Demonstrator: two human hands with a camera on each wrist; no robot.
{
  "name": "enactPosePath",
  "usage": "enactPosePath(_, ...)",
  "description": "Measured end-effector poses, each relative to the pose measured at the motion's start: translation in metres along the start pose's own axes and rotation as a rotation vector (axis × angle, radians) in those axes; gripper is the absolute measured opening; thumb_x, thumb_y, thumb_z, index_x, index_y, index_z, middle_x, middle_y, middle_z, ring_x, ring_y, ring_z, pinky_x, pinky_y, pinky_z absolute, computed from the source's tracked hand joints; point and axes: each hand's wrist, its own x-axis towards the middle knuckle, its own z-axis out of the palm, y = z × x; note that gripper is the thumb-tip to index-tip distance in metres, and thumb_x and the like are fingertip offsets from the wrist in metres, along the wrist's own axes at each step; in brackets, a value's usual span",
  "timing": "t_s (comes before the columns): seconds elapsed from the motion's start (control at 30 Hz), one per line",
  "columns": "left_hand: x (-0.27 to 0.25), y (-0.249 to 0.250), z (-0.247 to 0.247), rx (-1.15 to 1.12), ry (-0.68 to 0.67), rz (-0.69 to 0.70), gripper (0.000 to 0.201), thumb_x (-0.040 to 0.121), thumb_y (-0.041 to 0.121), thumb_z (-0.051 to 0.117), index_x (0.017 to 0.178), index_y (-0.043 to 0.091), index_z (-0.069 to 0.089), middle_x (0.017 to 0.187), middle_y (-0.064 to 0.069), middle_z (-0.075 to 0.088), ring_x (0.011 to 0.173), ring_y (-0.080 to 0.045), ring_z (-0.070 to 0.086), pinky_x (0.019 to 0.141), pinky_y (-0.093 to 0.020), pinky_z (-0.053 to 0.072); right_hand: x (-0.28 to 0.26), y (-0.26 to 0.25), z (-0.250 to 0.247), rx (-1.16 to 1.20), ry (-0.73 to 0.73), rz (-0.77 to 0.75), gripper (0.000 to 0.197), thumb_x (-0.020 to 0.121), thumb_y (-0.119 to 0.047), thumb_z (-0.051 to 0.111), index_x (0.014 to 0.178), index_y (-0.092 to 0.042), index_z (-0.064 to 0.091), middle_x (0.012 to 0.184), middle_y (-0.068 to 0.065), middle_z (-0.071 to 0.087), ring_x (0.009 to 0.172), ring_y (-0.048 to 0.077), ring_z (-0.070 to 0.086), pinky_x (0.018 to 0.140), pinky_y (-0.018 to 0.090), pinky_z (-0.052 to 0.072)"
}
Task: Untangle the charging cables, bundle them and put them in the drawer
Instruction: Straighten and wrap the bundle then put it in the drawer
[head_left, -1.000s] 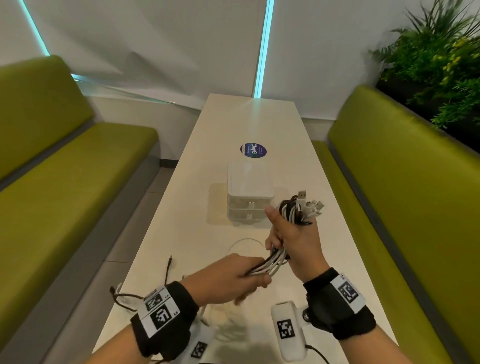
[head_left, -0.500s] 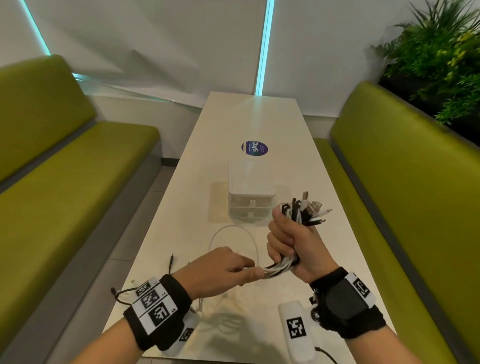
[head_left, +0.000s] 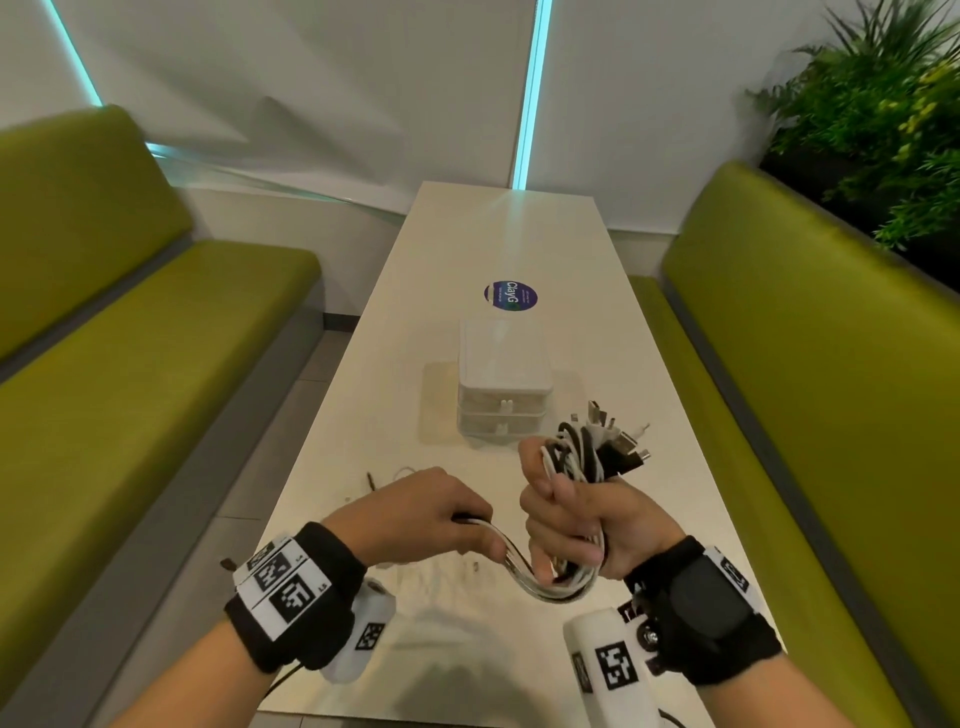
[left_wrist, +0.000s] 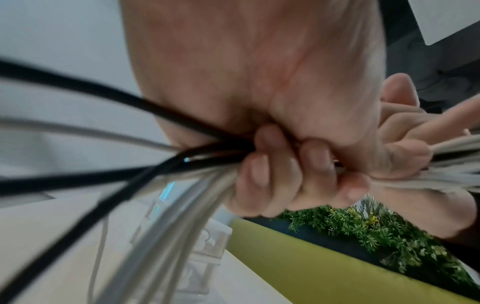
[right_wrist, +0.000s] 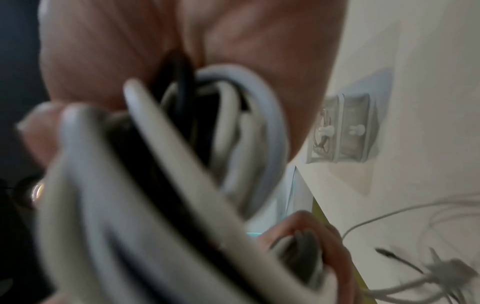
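One cable bundle (head_left: 571, 467), one drawer unit (head_left: 503, 384), two benches (head_left: 156, 364).

Black-and-white cables (head_left: 574, 457), looped, held aloft

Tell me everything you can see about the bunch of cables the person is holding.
The cable bundle is a bunch of white and black charging cords that look rubbery. The right hand grips it upright in a fist, with a spray of plugs fanned out at the top, one a metal USB plug. Below the fist the cords curve down and leftward into the left hand, whose fingers curl round them. Loose ends trail from there onto the white table. The held part hangs above the table, in front of the drawer unit.
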Motion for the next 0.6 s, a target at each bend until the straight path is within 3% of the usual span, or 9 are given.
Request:
enactPosePath(0.07, 0.0, -0.002, 0.002, 0.048, 0.053, 0.043, 0.056, 0.078, 0.071, 0.056, 0.058, 0.019, 0.047, 0.047, 0.004, 0.04, 0.048, -0.011, 0.039, 0.052, -0.025, 0.03, -0.001, -0.001, 0.0, -0.041, 0.062, 0.041, 0.027, 0.092, -0.021, 0.066, 0.087, -0.011, 0.042, 0.053, 0.002, 0.028, 0.038, 0.007, 0.044, 0.049, 0.027, 0.051)
enactPosePath(0.13, -0.001, -0.006, 0.004, 0.093, 0.124, 0.074, 0.067, 0.076, 0.08, 0.048, 0.057, 0.015, 0.045, 0.047, 0.002, 0.037, 0.049, -0.017, 0.039, 0.051, -0.029, 0.03, -0.003, -0.004, 0.0, -0.197, 0.213, 0.074, 0.036, 0.089, -0.02, 0.068, 0.08, -0.01, 0.035, 0.053, 0.005, 0.023, 0.036, 0.011, 0.034, 0.042, 0.023, 0.04)
enactPosePath(0.2, -0.001, -0.007, 0.002, 0.09, 0.182, 0.052, 0.072, 0.075, 0.082, 0.047, 0.056, 0.013, 0.047, 0.046, 0.001, 0.037, 0.048, -0.019, 0.039, 0.05, -0.029, 0.029, -0.003, -0.009, 0.0, -0.487, 0.393, 0.121, 0.041, 0.087, -0.02, 0.07, 0.074, -0.001, 0.036, 0.054, 0.011, 0.025, 0.038, 0.016, 0.029, 0.041, 0.023, 0.034)
enactPosePath(0.27, 0.0, -0.007, -0.004, 0.093, 0.196, 0.012, 0.066, 0.076, 0.077, 0.052, 0.056, 0.015, 0.053, 0.046, 0.002, 0.042, 0.047, -0.014, 0.041, 0.048, -0.025, 0.028, 0.001, -0.013, 0.0, -0.826, 0.521, 0.187, 0.045, 0.086, -0.023, 0.073, 0.077, 0.008, 0.041, 0.056, 0.016, 0.036, 0.041, 0.02, 0.034, 0.042, 0.024, 0.034)
enactPosePath(0.3, 0.001, -0.006, -0.007, 0.096, 0.187, -0.006, 0.059, 0.077, 0.074, 0.055, 0.057, 0.018, 0.056, 0.047, 0.003, 0.046, 0.047, -0.012, 0.043, 0.048, -0.023, 0.029, 0.004, -0.013, 0.001, -0.971, 0.56, 0.201, 0.042, 0.085, -0.025, 0.074, 0.076, 0.005, 0.046, 0.057, 0.015, 0.042, 0.043, 0.018, 0.039, 0.044, 0.025, 0.035)
enactPosePath(0.37, 0.003, -0.005, -0.012, 0.086, 0.152, -0.041, 0.045, 0.081, 0.066, 0.059, 0.059, 0.026, 0.062, 0.05, 0.002, 0.054, 0.048, -0.009, 0.047, 0.049, -0.021, 0.031, 0.011, -0.013, -0.001, -1.181, 0.61, 0.202, 0.033, 0.079, -0.031, 0.079, 0.069, -0.013, 0.053, 0.055, -0.008, 0.051, 0.048, 0.007, 0.046, 0.052, 0.022, 0.038)
enactPosePath(0.4, 0.003, -0.005, -0.013, 0.067, 0.133, -0.056, 0.04, 0.082, 0.061, 0.061, 0.061, 0.028, 0.064, 0.052, 0.002, 0.055, 0.048, -0.008, 0.046, 0.05, -0.022, 0.032, 0.013, -0.012, 0.001, -1.252, 0.617, 0.221, 0.03, 0.074, -0.035, 0.082, 0.07, -0.022, 0.056, 0.059, -0.013, 0.057, 0.053, 0.003, 0.05, 0.056, 0.021, 0.042)
enactPosePath(0.5, 0.006, -0.004, -0.015, -0.029, 0.104, -0.064, 0.028, 0.086, 0.04, 0.065, 0.06, 0.03, 0.06, 0.05, 0.008, 0.049, 0.049, -0.008, 0.041, 0.051, -0.023, 0.029, 0.019, -0.005, 0.0, -1.377, 0.596, 0.291, 0.039, 0.059, -0.042, 0.09, 0.083, -0.03, 0.062, 0.08, -0.011, 0.067, 0.075, 0.003, 0.061, 0.069, 0.03, 0.051)
enactPosePath(0.6, 0.009, -0.003, -0.013, -0.07, 0.1, -0.076, 0.031, 0.088, 0.026, 0.065, 0.059, 0.026, 0.054, 0.051, 0.007, 0.044, 0.05, -0.008, 0.037, 0.052, -0.023, 0.026, 0.02, 0.003, -0.005, -1.47, 0.613, 0.329, 0.044, 0.056, -0.044, 0.091, 0.083, -0.036, 0.057, 0.082, -0.015, 0.065, 0.077, 0.004, 0.06, 0.067, 0.029, 0.049)
